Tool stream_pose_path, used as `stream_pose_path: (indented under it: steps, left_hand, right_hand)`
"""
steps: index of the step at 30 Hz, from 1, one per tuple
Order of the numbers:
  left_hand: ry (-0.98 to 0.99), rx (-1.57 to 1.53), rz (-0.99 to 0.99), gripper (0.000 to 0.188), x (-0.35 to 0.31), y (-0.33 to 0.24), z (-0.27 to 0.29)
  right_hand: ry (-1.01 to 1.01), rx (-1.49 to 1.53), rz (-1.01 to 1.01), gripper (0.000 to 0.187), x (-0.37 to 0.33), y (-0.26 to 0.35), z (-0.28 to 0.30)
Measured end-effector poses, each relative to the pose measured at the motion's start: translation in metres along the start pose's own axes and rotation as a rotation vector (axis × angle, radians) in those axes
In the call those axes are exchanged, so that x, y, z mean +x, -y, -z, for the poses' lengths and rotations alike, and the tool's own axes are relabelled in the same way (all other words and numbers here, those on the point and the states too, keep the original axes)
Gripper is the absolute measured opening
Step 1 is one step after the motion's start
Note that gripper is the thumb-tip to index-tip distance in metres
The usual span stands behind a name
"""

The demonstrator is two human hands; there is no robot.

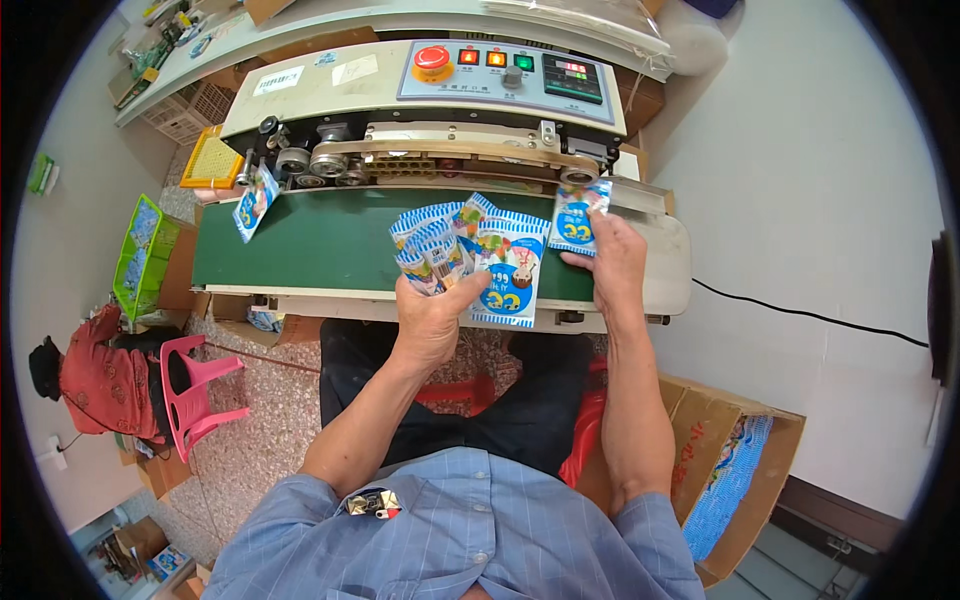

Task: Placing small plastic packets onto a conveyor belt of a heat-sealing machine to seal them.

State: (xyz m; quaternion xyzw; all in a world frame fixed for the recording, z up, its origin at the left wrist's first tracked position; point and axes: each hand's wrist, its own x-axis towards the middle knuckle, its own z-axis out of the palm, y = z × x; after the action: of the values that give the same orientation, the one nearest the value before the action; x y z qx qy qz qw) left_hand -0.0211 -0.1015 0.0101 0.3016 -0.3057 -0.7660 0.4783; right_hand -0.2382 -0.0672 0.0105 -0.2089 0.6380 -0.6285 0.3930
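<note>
A fanned bunch of blue-and-white snack packets (510, 268) is gripped in my left hand (432, 318), thumb across the front one, above the near edge of a green conveyor belt (335, 235). My right hand (618, 255) pinches a single packet (577, 218) upright at the right end of a band sealing machine (430, 150), its top edge by the rollers there. At the machine's left end another packet (257, 205) hangs tilted over the belt. The contents of the packets cannot be seen.
The machine's control panel (505, 78) has a red stop button and lit lamps. An open cardboard box (690, 430) of blue packets stands to my right. A green basket (135, 270), a pink chair (200, 390) and a seated person in red (100, 375) are at left. A black cable (810, 310) runs along the right.
</note>
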Motion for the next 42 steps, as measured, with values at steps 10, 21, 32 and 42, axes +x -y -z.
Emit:
stream_pose_path:
  steps: [10, 21, 32, 42]
  left_hand:
    - [0.000, 0.005, -0.038, 0.036, -0.003, 0.000, -0.002]
    - [-0.011, -0.036, -0.049, 0.036, -0.011, 0.005, -0.008]
    - [-0.046, -0.037, -0.093, 0.035, -0.008, 0.012, -0.006]
    - [-0.079, -0.021, -0.175, 0.034, -0.006, 0.005, -0.003]
  right_hand:
    - [0.162, -0.098, 0.134, 0.016, -0.078, 0.004, -0.027]
    - [0.113, 0.318, 0.114, 0.008, -0.097, -0.019, -0.030]
    - [0.175, 0.430, 0.161, 0.009, -0.087, -0.021, -0.032]
    - [-0.181, 0.301, 0.171, 0.017, -0.053, -0.013, 0.010]
